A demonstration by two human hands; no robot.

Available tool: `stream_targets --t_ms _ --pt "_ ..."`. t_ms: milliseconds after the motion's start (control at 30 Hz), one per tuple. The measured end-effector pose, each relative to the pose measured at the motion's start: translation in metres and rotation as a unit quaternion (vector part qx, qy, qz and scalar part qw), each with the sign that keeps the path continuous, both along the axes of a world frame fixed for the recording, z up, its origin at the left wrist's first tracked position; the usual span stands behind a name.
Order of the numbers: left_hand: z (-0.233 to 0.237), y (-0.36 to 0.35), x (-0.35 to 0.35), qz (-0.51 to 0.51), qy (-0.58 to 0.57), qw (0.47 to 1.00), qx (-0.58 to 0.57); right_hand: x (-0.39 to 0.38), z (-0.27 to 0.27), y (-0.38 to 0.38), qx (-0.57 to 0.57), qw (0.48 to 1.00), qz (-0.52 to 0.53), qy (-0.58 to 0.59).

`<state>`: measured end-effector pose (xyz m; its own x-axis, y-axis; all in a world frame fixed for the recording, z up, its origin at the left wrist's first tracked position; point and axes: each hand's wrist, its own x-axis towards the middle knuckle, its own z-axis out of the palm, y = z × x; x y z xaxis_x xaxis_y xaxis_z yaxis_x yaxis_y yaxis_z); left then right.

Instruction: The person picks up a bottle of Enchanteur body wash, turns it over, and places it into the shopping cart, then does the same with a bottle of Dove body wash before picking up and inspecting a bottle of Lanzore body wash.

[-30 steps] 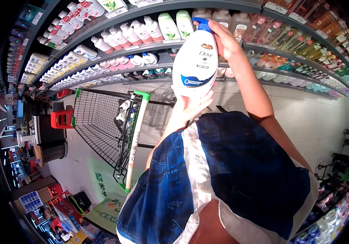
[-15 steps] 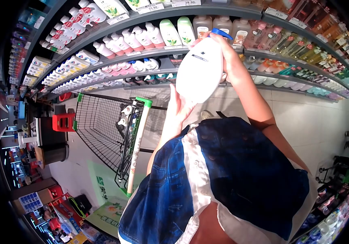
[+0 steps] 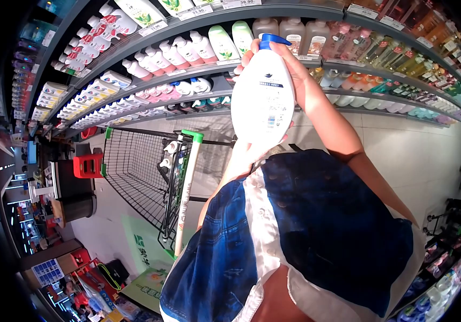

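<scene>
A white pump bottle [image 3: 262,102] with a blue pump top stands upright before me, its small print and barcode facing me. Round its neck and upper side, just below the pump, my right hand [image 3: 292,61] is closed. My left hand [image 3: 254,150] grips the base from below, with fingertips showing at the lower right edge; the rest of those fingers is hidden behind the bottle. Beyond it, rows of pink-and-white bottles [image 3: 174,55] and green bottles [image 3: 221,44] line the shelf.
A wire shopping cart [image 3: 133,166] with a green-ended handle [image 3: 186,193] stands to my left, with pump bottles [image 3: 170,147] in it. Curved shelving [image 3: 209,67] spans the front. A red stool [image 3: 88,165] is beyond the cart.
The bottle has turned, so a side with more print and a barcode now faces me. My left hand has moved from its lower left side to round its base.
</scene>
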<state>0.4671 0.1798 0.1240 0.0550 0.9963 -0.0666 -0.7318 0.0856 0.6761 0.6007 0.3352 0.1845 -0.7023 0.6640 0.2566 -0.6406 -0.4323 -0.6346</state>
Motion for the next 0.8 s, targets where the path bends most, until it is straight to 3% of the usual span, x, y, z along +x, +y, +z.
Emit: stream_targets --t_ms 800 --pt "-0.001 0.0 0.004 0.004 -0.006 1.0 -0.004 -0.003 -0.014 0.007 -0.043 0.998 0.034 -0.013"
